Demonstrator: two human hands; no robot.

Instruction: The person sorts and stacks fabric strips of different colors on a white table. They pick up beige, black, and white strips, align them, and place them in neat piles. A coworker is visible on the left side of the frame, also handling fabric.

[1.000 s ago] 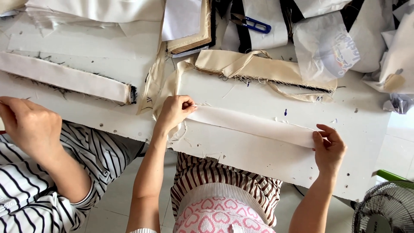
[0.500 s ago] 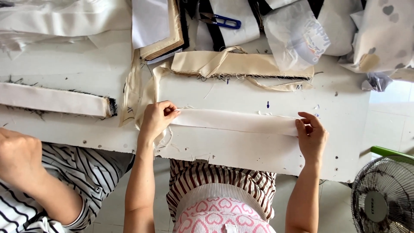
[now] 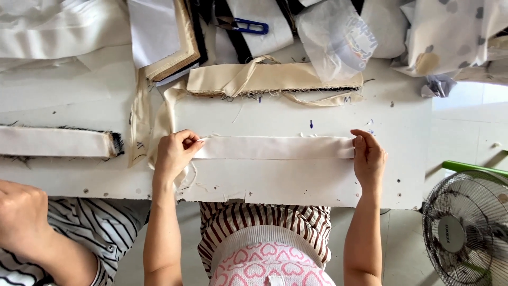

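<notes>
STEP: you hold the folded white fabric strip [image 3: 275, 148] flat on the desk [image 3: 275, 182], stretched between both hands | GRIP: left hand [image 3: 173, 153] and right hand [image 3: 369, 158] each closed, pinching one strip end | NEXT: I judge the fold needs pressing along its length — keep the edges even.

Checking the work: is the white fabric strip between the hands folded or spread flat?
Folded: the white fabric strip shows a lengthwise fold edge, pinched by the left hand and right hand.

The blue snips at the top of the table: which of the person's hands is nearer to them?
Left. The left hand pinches the strip's left end, below and slightly left of the blue snips. The right hand holds the other end, farther right.
</notes>
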